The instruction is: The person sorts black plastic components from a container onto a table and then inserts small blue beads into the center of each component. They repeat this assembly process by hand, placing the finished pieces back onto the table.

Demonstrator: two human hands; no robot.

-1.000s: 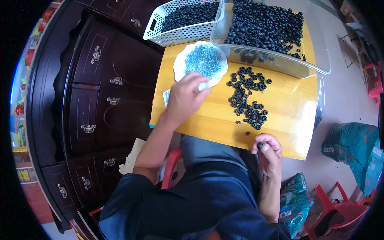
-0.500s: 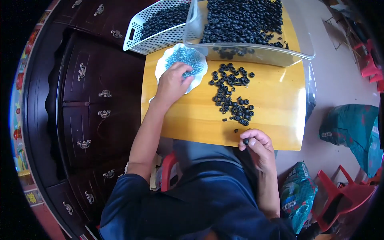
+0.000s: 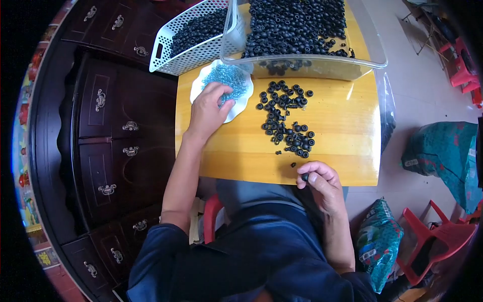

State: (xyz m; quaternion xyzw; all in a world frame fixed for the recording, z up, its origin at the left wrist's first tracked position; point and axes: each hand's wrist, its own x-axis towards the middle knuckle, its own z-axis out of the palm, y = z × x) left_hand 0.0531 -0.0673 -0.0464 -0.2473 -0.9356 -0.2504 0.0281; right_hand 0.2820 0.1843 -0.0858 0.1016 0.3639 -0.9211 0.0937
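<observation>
My left hand (image 3: 207, 110) reaches over a white scalloped plate (image 3: 235, 114) at the table's left side. Its fingers are bent and its thumb stands apart from them, with no piece visible between. A heap of tiny translucent blue pieces (image 3: 232, 76) lies on that plate, beside the fingertips. Near the table's front edge, my right hand (image 3: 324, 185) pinches a small round black rubber part (image 3: 305, 177) between thumb and fingers. Loose black rubber parts (image 3: 297, 138) of the same sort are scattered mid-table, and a tiny dark piece (image 3: 293, 164) lies close to my right fingertips.
A clear plastic bin (image 3: 322, 70) with many black parts stands at the table's back. To its left is a white perforated basket (image 3: 193, 58), also holding black parts. Dark drawers (image 3: 126, 151) line the left. Green bags (image 3: 437, 151) and a red chair (image 3: 427, 241) are at right.
The view has shifted slightly. My left hand stays at the plate, its thumb and fingers a little changed in pose. My right hand keeps hold of the black rubber part.
</observation>
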